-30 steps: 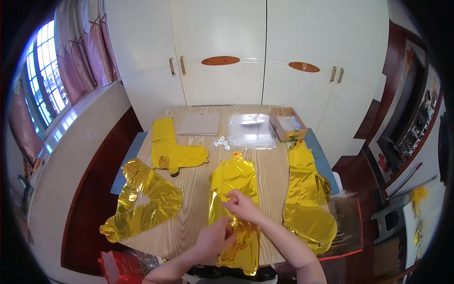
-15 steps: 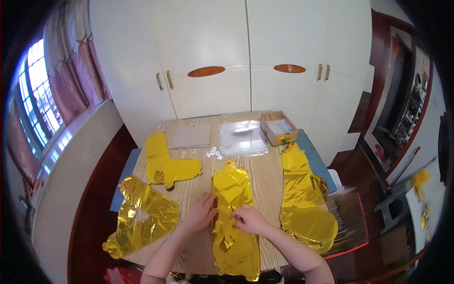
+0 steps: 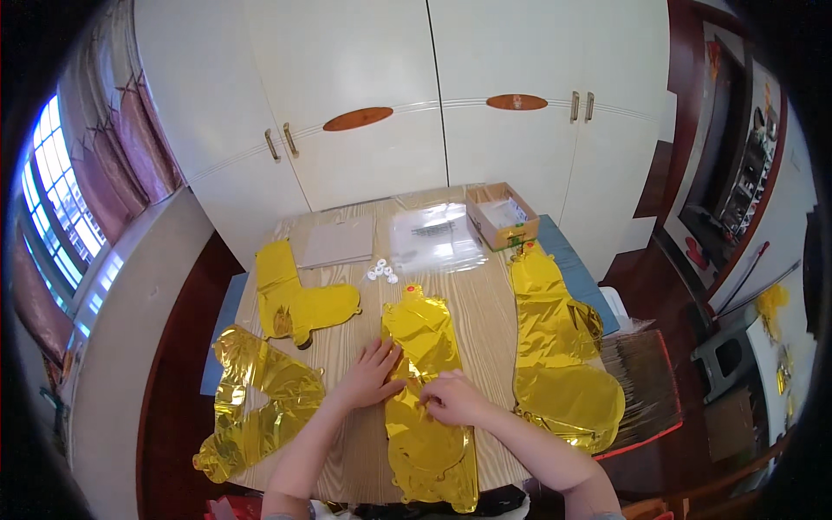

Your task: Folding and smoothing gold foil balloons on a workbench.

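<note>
While left hand lies open and flat on the gold foil balloon, right hand pinches its foil on the table.

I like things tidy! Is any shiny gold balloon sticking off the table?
Yes. The gold balloon at the left corner droops past the table edge, and the right balloon overhangs too. The middle balloon lies under both hands.
</note>
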